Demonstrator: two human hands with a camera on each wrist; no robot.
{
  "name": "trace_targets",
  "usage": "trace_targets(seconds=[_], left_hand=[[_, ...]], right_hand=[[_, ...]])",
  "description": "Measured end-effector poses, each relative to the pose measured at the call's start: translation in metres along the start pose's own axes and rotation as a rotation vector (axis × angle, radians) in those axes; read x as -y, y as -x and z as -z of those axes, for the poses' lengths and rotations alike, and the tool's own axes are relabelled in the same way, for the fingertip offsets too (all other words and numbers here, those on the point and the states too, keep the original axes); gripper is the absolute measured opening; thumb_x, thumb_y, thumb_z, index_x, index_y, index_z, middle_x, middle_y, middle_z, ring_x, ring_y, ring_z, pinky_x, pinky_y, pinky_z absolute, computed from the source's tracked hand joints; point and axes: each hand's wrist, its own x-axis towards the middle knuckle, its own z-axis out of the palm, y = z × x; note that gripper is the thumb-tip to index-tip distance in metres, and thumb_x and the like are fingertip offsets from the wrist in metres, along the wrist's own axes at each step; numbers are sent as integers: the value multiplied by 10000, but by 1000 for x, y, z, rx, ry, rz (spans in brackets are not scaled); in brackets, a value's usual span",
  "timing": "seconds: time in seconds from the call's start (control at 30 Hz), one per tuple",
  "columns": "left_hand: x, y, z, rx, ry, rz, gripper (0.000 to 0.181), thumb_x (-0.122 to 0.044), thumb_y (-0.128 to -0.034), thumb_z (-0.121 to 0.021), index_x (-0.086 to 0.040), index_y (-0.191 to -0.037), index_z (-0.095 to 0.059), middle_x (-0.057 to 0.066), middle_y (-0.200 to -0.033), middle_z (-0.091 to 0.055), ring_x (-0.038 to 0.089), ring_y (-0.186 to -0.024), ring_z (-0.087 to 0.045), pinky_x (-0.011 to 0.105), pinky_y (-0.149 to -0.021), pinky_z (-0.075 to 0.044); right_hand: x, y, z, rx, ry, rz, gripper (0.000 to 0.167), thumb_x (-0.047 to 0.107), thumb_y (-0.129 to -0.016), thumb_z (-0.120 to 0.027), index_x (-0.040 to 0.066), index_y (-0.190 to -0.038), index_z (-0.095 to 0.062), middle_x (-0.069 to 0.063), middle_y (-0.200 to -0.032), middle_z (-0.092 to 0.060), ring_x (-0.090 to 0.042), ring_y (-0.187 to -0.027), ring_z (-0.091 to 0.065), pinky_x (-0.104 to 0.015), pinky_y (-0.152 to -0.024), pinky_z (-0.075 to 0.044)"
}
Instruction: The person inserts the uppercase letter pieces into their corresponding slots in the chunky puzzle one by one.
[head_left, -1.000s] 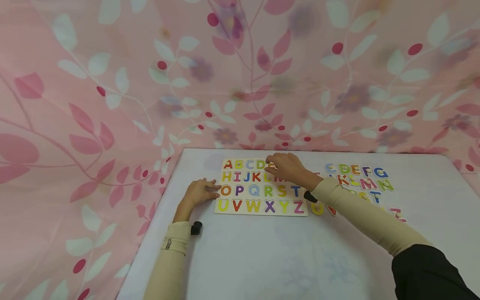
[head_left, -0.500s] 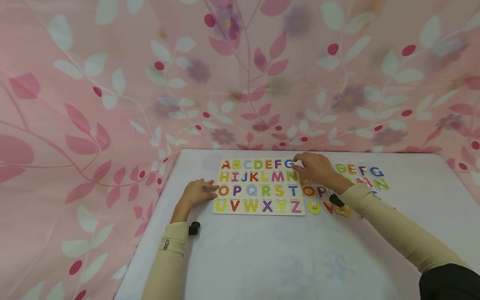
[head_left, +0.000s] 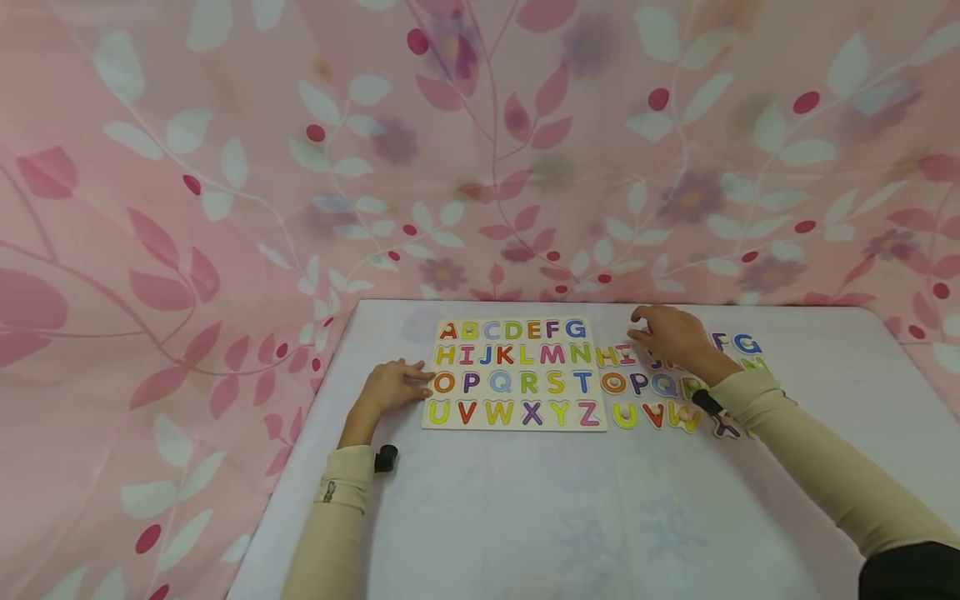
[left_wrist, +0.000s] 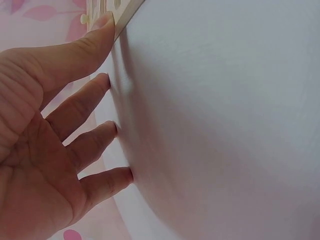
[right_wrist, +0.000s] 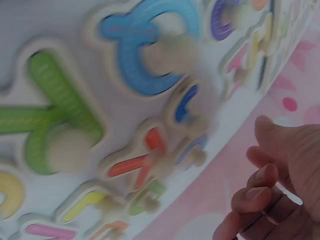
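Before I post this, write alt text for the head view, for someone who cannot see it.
A person's left hand touches the left edge of a letter board on a white table, while the right hand hovers over loose letters beside the board. A pink floral backdrop stands behind.

A table [head_left: 495,517] is topped in white, with faint bluish shapes shown toward its front. Near the back edge, a pale letter board [head_left: 487,397] is laid flat, A to Z being displayed in four coloured rows. To its right, loose letter pieces [head_left: 663,385] are spread in uneven rows. A yellowish H [head_left: 606,357] is placed just beside the board, with a pink I [head_left: 625,355] next to it. An orange O [head_left: 613,383], a purple P [head_left: 639,383] and a blue Q [right_wrist: 129,65] are lined up below; nearest the front, a yellow U [head_left: 625,422], a red V [head_left: 655,417] and a yellow W [head_left: 684,418] are set. Farther right, a blue G [head_left: 747,343] is seen; other pieces are partly hidden.
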Motion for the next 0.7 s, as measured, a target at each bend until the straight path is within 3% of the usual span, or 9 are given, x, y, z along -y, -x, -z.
trace_targets(seconds=[0.3, 0.7], left_hand=[[1, 1, 0, -1, 12, 1, 385, -256, -809, -820, -174, -1175, -735, 51, -1363, -572, 399, -1396, -348, 562, -1137, -244], [3, 0, -1, 5, -7, -27, 395, -263, -811, -816, -172, -1185, -730, 61, -1368, -567, 417, -1391, -345, 566, -1136, -243]], right_hand=[[-23, 4, -5, 41, -26, -58, 315, 198, -928, -678, 1, -1172, -648, -144, -953, -662, -242, -751, -562, -347, -589, -473], [-21, 2, -5, 25, -20, -49, 250, 187, -947, -662, 6, -1119, -660, -99, -853, -604, -218, -680, -529, -322, -519, -409]])
